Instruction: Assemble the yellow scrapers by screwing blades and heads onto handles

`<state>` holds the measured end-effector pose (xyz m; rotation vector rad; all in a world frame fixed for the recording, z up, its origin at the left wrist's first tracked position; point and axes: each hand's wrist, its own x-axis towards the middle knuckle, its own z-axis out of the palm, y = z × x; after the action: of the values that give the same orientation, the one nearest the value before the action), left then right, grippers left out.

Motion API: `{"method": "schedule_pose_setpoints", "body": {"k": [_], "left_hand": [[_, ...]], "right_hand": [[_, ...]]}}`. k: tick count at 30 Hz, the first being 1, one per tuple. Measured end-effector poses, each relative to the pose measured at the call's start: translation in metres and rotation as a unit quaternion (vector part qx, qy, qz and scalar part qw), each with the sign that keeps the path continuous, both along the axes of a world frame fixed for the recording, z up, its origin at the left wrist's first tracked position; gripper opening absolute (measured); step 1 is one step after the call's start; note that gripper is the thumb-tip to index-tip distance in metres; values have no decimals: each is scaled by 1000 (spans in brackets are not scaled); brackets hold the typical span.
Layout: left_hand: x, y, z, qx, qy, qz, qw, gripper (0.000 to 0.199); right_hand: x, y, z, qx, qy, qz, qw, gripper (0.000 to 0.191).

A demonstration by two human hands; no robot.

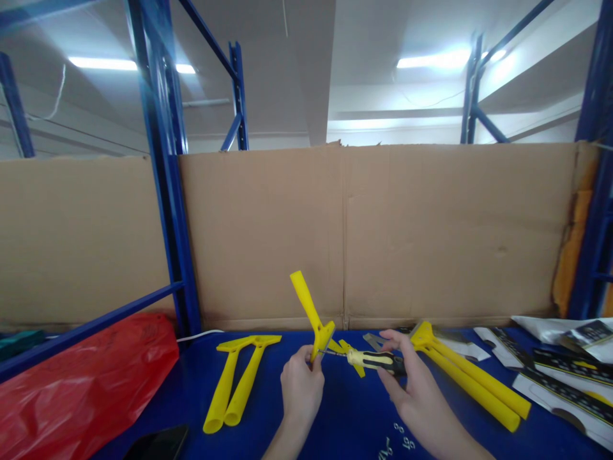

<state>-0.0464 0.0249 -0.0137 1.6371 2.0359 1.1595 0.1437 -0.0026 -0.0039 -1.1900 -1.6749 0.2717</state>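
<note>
Near the middle, my left hand (301,383) grips the head of a yellow scraper-like tool (306,300), whose handle points up and to the left. My right hand (416,390) has its fingers around the black end of a screwdriver (373,360) with a cream and black handle. The screwdriver lies roughly level, and its tip meets the head of the yellow tool beside my left fingers. Behind the screwdriver, small yellow pieces (353,361) lie on the blue table (349,421). Small metal screws and nuts (405,441) are at the front, left of my right forearm.
Two yellow handles (244,383) lie at the left, and two more (479,377) at the right. A red plastic bag (96,383) and a dark phone-like object (160,444) are at the far left. Black-and-white packages (565,390) lie at the right. Cardboard (268,236) stands behind.
</note>
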Motion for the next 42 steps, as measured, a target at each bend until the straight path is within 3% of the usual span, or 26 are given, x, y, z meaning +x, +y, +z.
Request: {"method": "schedule_pose_setpoints", "body": {"k": [5, 9, 11, 15, 20, 26, 33, 38, 42], "left_hand": [[1, 0, -2, 7, 0, -6, 1000, 16], [2, -1, -2, 3, 5, -5, 1000, 16], [2, -1, -2, -1, 8, -3, 1000, 17], [2, 0, -1, -2, 6, 0, 1000, 17], [2, 0, -2, 0, 5, 0, 1000, 16], [1, 0, -1, 0, 11, -2, 1000, 18], [2, -1, 1, 0, 2, -2, 1000, 17], [1, -2, 2, -2, 11, 1, 1000, 17], [2, -2, 0, -3, 5, -3, 1000, 17]], "right_hand": [[4, 7, -5, -76, 3, -32, 997, 35], [3, 4, -3, -23, 18, -50, 998, 39], [2, 2, -3, -3, 29, -32, 999, 41], [1, 4, -2, -35, 51, 18, 998, 37], [4, 6, -1, -99, 40, 3, 994, 35], [4, 4, -4, -6, 40, 16, 999, 42], [5, 7, -5, -81, 9, -17, 997, 36], [3, 3, -5, -26, 33, -7, 999, 43], [3, 3, -2, -46, 48, 12, 998, 34]]}}
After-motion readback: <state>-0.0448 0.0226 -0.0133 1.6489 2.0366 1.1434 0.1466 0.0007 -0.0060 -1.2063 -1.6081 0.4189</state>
